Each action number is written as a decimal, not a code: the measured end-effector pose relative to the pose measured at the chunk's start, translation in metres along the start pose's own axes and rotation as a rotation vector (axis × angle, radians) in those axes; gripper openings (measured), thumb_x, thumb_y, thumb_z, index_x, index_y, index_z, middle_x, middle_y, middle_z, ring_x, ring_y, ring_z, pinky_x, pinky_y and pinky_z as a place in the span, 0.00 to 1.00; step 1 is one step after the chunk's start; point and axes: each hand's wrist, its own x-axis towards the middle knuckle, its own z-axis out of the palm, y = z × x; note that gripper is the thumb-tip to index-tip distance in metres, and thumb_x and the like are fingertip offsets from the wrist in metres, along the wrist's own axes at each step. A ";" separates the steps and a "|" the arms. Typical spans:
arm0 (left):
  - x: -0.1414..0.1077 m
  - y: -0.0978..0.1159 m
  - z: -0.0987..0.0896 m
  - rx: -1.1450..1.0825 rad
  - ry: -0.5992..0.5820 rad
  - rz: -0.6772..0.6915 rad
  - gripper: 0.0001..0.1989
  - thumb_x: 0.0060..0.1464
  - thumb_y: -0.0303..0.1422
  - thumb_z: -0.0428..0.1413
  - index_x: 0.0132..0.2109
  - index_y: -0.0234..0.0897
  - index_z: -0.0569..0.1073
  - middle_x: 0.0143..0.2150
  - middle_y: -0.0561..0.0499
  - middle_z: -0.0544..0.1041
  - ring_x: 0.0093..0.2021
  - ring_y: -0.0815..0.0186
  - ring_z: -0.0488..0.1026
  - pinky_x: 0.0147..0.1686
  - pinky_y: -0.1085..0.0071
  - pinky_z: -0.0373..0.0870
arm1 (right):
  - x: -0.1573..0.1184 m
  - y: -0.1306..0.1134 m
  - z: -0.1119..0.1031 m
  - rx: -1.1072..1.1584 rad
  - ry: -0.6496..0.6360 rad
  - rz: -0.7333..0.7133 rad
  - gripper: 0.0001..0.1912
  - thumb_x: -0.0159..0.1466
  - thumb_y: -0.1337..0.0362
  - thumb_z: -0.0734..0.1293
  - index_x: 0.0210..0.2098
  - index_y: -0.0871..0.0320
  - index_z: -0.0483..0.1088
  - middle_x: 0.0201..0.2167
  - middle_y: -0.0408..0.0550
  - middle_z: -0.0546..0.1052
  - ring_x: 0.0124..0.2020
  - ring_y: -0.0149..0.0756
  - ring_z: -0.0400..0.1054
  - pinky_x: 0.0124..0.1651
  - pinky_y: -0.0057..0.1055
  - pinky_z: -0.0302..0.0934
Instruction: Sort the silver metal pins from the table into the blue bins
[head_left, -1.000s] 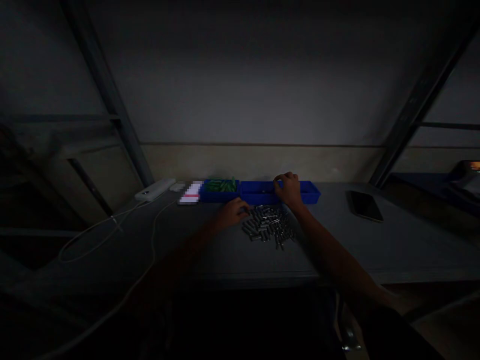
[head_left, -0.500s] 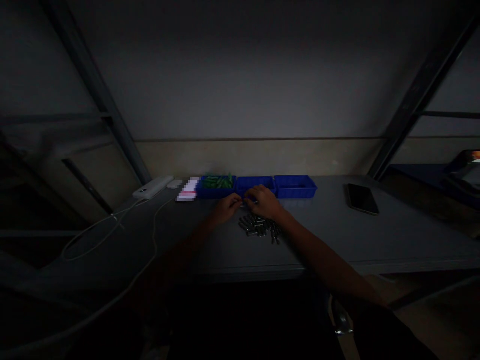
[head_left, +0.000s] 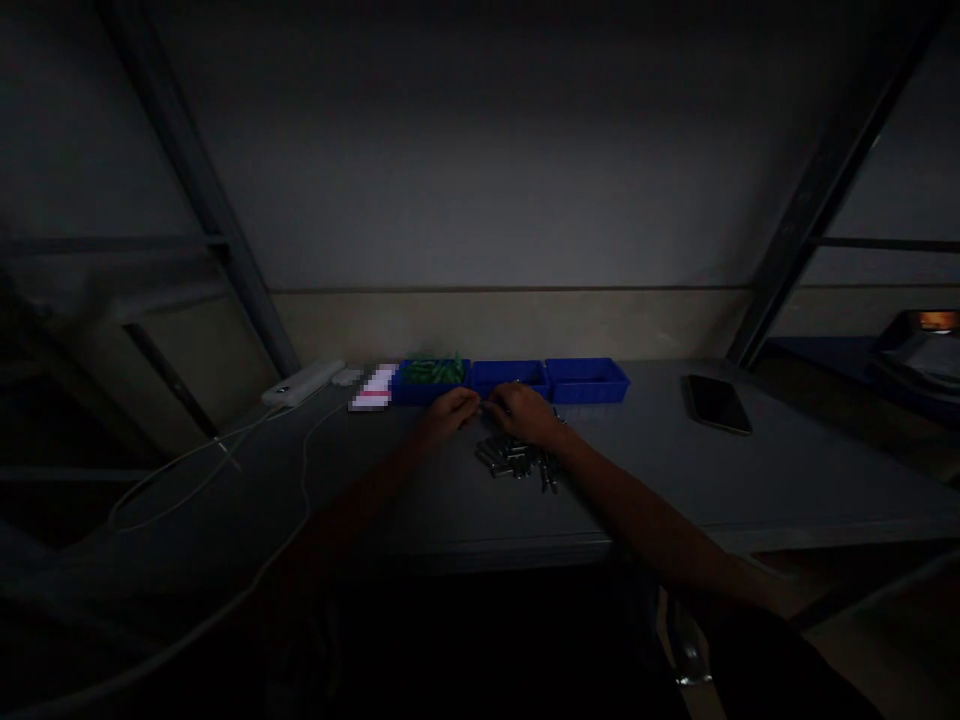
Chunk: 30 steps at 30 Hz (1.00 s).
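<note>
My left hand (head_left: 452, 412) and my right hand (head_left: 526, 411) meet fingertip to fingertip just in front of the middle blue bin (head_left: 491, 375). The fingers of both are pinched together; what lies between them is too small and dark to make out. Close below my right hand is a pile of small shiny metal cylinder-shaped pieces (head_left: 512, 460) on the grey table. Behind my left hand stands the left blue bin (head_left: 411, 395), heaped with green slender pieces (head_left: 435, 370). The right blue bin (head_left: 589, 388) is beyond my right hand.
Left of the bins lies a lit phone (head_left: 373, 390), its screen blurred out. A white power bank-like box (head_left: 304, 383) with a white cable (head_left: 306, 470) is farther left. A dark phone (head_left: 718, 404) rests on the right of the grey table (head_left: 645, 480). Metal posts frame both sides.
The view has shifted slightly. Both hands stay together at the middle bin, with the right hand's fingers turned a little. The pile and bins look the same.
</note>
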 end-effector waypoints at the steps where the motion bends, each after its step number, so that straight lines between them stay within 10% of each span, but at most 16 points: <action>1: 0.000 0.000 0.000 -0.006 -0.001 -0.008 0.19 0.47 0.45 0.55 0.39 0.33 0.66 0.28 0.53 0.71 0.23 0.74 0.65 0.23 0.77 0.61 | 0.001 0.003 -0.001 0.003 0.017 0.024 0.17 0.65 0.55 0.57 0.39 0.60 0.70 0.38 0.52 0.75 0.41 0.36 0.67 0.44 0.29 0.57; 12: -0.004 -0.001 0.003 0.343 -0.104 0.094 0.12 0.50 0.39 0.52 0.39 0.36 0.70 0.30 0.51 0.75 0.28 0.68 0.71 0.29 0.74 0.65 | -0.001 0.066 -0.020 -0.071 0.133 0.401 0.13 0.63 0.61 0.59 0.41 0.61 0.71 0.41 0.54 0.74 0.44 0.40 0.65 0.46 0.32 0.57; 30: -0.009 0.003 0.005 0.660 -0.218 0.279 0.09 0.51 0.32 0.53 0.40 0.40 0.75 0.36 0.50 0.71 0.35 0.66 0.69 0.38 0.72 0.65 | 0.046 0.083 -0.020 -0.153 -0.035 0.371 0.13 0.59 0.56 0.65 0.40 0.52 0.74 0.48 0.56 0.68 0.53 0.51 0.53 0.49 0.49 0.55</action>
